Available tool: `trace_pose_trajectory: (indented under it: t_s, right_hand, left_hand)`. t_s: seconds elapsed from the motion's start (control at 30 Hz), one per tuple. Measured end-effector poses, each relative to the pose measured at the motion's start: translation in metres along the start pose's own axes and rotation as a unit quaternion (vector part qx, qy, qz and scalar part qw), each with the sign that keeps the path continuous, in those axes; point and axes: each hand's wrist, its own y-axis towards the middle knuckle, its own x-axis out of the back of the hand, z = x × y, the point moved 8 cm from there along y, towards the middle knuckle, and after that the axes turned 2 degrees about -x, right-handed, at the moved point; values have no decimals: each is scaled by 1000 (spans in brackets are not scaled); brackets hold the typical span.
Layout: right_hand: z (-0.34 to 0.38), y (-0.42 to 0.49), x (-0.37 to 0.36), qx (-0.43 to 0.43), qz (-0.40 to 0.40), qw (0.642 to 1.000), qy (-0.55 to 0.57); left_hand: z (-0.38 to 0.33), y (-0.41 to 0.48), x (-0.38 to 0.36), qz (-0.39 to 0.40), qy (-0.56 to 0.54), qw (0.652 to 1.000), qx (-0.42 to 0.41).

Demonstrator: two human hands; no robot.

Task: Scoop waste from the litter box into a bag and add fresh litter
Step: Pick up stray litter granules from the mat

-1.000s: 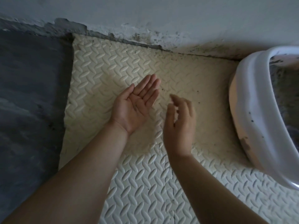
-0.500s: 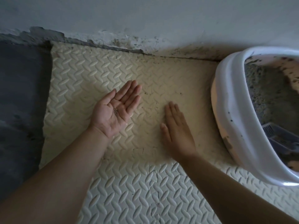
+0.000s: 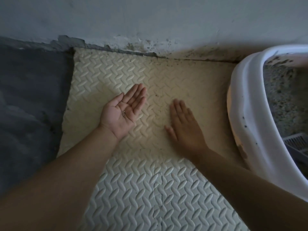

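Lowered the right hand (image 3: 185, 129) flat onto the foam mat (image 3: 133, 189) at centre frame since a second ago, fingers straight, blurred
Seemingly gathering spilled grains (image 3: 123, 113) into the upturned left hand (image 3: 120, 117), fingers loosely extended. Probably next: tipping them into the litter box (image 3: 253, 114) at the right edge, then reaching for the scoop (image 3: 295, 144), lower right

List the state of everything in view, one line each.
left hand: palm up, fingers straight, a few grains lying in it.
right hand: palm down, fingers straight, at the foam mat; contact unclear through blur.
litter box: upright, open-topped, holding grey litter, rim speckled dark.
scoop: lying inside the litter box, partly out of view.
foam mat: flat, dark specks scattered near the wall.
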Motion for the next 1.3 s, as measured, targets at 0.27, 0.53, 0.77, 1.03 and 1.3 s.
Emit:
trace_pose_trajectory:
  t_s: [0.27,0.53,0.77,1.03,1.3]
  right_hand:
    - [-21,5,30,-80,-124,982,119]
    - [31,-8,1,3,-9,993,114]
    - [38,-29,6,103,3,982,160]
    - [6,-3,6,-19,11,998,61]
    - [51,-19,-15,45,14,999,-9]
  left_hand:
    - [-25,-32,-27,-70,45,993,-78]
    - [-24,-65,-119,-110,93,986,-89]
    - [-24,-43,-110,-87,76,993,-36]
    - [-21,-35,-15,-81,131,987,55]
    - [3,-9,8,-33,104,984,139]
